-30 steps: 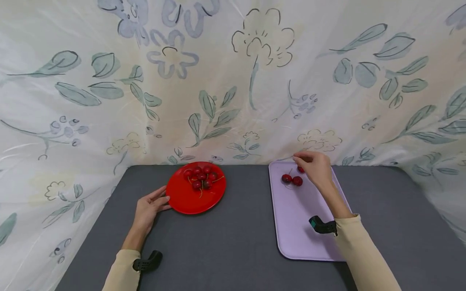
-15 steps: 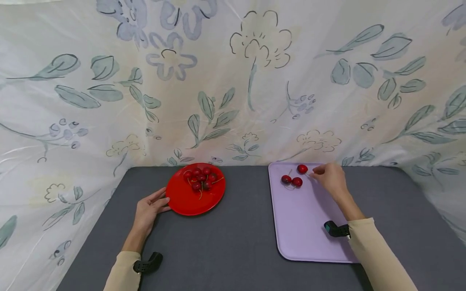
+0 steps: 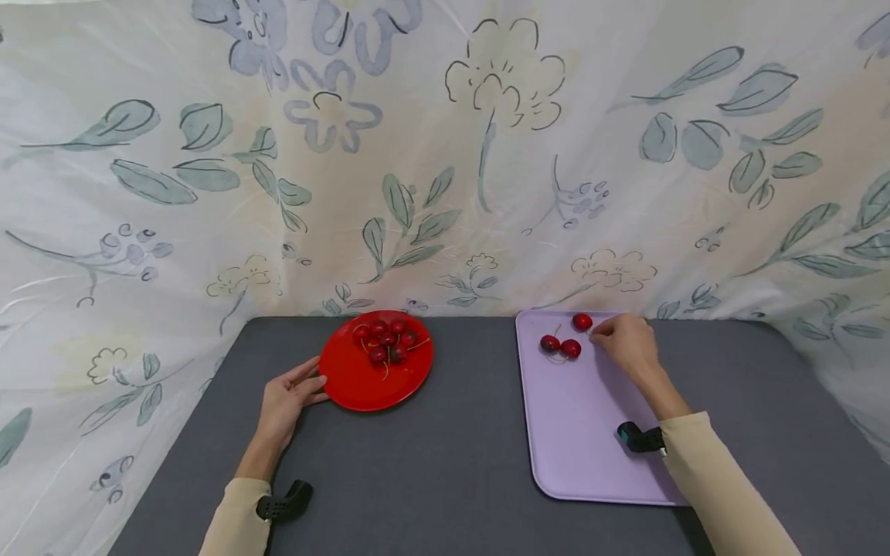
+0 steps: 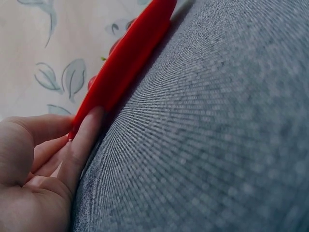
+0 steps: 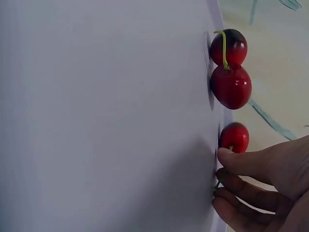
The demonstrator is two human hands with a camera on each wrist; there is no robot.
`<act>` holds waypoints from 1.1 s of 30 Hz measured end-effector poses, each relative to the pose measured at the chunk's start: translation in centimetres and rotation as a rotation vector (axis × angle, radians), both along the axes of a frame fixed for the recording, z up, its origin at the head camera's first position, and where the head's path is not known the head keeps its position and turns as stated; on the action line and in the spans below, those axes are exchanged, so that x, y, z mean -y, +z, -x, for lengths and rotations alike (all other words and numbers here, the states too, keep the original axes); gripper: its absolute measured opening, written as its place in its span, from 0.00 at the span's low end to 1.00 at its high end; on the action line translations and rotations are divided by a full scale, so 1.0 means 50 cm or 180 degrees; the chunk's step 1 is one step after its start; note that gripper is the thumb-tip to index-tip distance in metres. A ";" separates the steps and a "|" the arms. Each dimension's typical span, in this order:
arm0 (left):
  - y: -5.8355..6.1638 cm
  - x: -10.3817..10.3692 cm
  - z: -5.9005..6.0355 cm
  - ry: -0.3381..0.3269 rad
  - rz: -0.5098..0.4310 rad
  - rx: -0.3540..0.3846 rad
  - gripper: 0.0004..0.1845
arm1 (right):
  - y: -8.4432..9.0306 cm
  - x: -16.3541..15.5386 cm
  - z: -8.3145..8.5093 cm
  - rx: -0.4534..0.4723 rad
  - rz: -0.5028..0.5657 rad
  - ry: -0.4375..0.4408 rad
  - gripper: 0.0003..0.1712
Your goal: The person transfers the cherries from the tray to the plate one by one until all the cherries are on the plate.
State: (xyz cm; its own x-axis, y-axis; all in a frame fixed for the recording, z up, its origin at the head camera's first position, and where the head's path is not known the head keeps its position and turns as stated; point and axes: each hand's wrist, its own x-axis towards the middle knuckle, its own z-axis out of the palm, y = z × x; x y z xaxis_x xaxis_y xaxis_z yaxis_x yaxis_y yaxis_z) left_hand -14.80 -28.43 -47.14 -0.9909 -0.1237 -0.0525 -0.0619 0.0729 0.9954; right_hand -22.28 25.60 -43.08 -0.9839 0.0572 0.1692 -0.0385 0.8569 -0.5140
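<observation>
Cherry [image 3: 582, 321] number three sits at the far edge of the lilac tray [image 3: 577, 432], a little apart from a touching pair of cherries [image 3: 560, 346] nearer the tray's left side. From the head view the right hand [image 3: 628, 344] rests on the tray just beside that lone cherry, fingers curled, but whether they grip anything is hard to tell from there. The right wrist view settles it: the fingertips [image 5: 231, 159] are bunched against the tray surface, pinching the thin green stem [image 5: 218, 183] that leads off the cherry [image 5: 234, 137], while the fruit itself lies free on the tray. That view also shows the pair [image 5: 230, 72] stacked close, one with its stem curving over the top, and the tray [image 5: 96, 116] filling most of the frame.

The left hand [image 3: 287, 398] lies flat on the grey tabletop [image 3: 431, 471], fingers straight, at the near-left rim of a red plate [image 3: 361, 382]. The head view shows a heap of cherries [image 3: 384, 342] on the plate's far half, which the left wrist view nearly hides behind the rim. What the left wrist view adds is the contact: a straight finger [image 4: 84, 140] touches the edge of the plate [image 4: 125, 63], with nothing gripped.

A flowered cloth [image 3: 445, 154] hangs behind the tabletop.
</observation>
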 end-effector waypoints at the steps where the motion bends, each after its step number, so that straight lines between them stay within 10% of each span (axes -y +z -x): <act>1: 0.000 0.000 0.000 -0.0006 0.0001 -0.0004 0.30 | 0.001 -0.002 -0.001 -0.0031 0.0029 -0.0023 0.09; 15: -0.002 0.002 0.002 0.0015 0.0037 0.0006 0.30 | 0.048 0.009 -0.008 0.0319 0.1363 0.0078 0.18; 33: -0.005 0.003 0.004 0.0012 0.0039 -0.0010 0.30 | 0.090 0.140 -0.004 0.0438 0.1785 0.0573 0.18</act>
